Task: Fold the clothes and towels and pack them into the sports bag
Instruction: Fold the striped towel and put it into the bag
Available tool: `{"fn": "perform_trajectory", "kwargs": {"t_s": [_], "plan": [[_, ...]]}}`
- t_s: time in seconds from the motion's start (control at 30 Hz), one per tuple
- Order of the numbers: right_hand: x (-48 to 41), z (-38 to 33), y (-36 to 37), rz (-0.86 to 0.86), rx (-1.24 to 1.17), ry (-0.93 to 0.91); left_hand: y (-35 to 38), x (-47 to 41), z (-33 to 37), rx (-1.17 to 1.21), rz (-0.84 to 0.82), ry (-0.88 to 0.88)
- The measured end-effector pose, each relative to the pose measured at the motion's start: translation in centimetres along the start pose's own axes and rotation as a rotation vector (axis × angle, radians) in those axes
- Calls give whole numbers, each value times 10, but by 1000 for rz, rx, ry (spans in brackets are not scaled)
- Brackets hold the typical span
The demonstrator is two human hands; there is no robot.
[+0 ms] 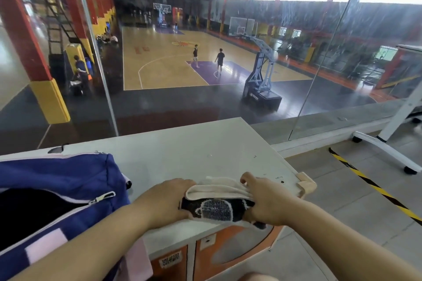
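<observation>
as left hand (pixel 169 199) grips, right hand (pixel 267 199) pinches towel (pixel 217 210).

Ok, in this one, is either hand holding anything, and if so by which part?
Yes, both hold the folded towel. The left hand grips its left end and the right hand grips its right end.

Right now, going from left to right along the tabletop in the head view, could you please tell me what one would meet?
bag → left hand → towel, gripped at both ends → right hand → corner guard
</observation>
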State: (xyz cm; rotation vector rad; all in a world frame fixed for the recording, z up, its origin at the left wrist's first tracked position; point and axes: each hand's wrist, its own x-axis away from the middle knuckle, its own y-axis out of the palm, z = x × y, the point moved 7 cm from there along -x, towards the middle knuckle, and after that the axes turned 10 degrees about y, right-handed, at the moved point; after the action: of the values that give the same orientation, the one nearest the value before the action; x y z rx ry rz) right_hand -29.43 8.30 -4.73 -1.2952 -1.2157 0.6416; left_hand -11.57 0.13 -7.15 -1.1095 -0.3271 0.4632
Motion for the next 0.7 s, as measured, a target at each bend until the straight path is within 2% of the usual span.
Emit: {"fn": "perform_trajectory", "kwargs": {"t_s": [0.17, 0.3, 0.4, 0.5, 0.7], "plan": [[18, -28, -21, 133, 191, 5, -31, 45, -4, -305, -63, 30], [28, -59, -41, 258, 135, -4, -69, 102, -11, -383, 55, 25], [34, -89, -46, 326, -64, -44, -93, 153, -24, -465, 188, 34], [41, -125, -43, 353, -299, -108, -108, 207, -50, -495, 274, -71], [53, -207, -20, 286, -751, -311, -131, 290, -92, -647, 426, -185]]}}
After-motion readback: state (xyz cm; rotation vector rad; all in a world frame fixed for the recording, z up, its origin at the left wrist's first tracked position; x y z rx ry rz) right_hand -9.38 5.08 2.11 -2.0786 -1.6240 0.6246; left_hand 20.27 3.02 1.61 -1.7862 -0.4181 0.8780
